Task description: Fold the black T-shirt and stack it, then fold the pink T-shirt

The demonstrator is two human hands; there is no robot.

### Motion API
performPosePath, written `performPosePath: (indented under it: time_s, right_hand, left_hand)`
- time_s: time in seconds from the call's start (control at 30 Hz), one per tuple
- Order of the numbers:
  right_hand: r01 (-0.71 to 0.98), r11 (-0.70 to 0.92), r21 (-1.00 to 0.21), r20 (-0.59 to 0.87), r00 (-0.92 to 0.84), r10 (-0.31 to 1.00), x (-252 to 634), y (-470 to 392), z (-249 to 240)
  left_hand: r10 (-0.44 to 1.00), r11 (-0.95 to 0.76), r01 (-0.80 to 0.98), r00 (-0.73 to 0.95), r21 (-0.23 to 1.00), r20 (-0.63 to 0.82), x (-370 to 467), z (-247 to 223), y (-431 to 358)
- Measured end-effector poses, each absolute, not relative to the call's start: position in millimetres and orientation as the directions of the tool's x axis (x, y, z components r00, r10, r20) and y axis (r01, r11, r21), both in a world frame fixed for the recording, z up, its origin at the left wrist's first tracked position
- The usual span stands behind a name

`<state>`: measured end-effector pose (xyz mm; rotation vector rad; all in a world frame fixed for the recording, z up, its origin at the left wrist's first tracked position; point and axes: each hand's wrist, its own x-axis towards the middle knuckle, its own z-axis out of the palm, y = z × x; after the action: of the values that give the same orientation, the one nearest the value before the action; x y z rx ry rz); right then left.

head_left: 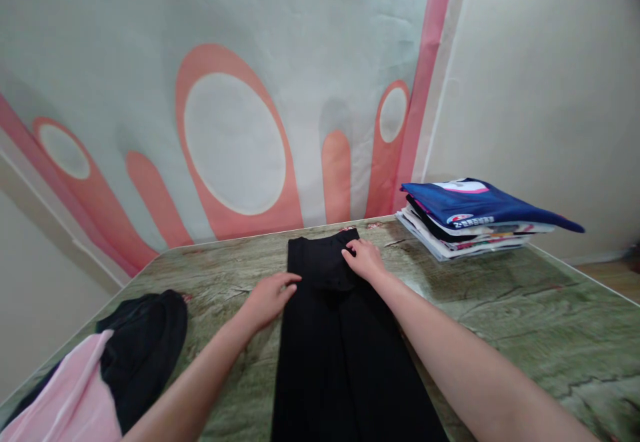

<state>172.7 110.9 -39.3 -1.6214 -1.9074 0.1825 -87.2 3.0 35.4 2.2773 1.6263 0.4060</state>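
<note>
Black trousers (345, 355) lie spread out flat on the wood-patterned table (240, 262), the waistband toward the far edge and the legs running toward me. My left hand (270, 299) is at the left edge of the trousers below the waistband, fingers apart and fingertips touching or just over the cloth. At the right side of the waistband is my right hand (364, 259), its fingers curled at the fabric edge; whether cloth is pinched between them is too small to tell.
A stack of folded clothes (465, 222) with a dark blue one on top sits at the back right. Crumpled black (145, 342) and pink (75, 395) garments lie at the near left. Behind the table's far edge stands a patterned wall (310, 62).
</note>
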Motion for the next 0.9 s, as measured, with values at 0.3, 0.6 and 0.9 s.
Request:
performPosePath:
  time_s: [0.3,0.6,0.9]
  right_hand:
    - [0.854,0.324,-0.408,0.474,-0.106,0.874,171.0,107.6,-36.8]
    - [0.830,0.284,-0.481,0.428,-0.060,0.902,168.4,119.7,-38.2]
    - [0.791,0.384,-0.476,0.466,-0.143,0.873,171.7,120.3,-36.4]
  left_hand:
    - [0.953,-0.301,0.829,0.280,0.471,0.116,-95.8,17.7,173.8]
    - [0.899,-0.322,0.746,0.434,0.583,-0.059,-121.4,12.8,213.6]
    - [0.850,-0.261,0.720,0.487,0.643,-0.201,-136.9,9.2,224.8]
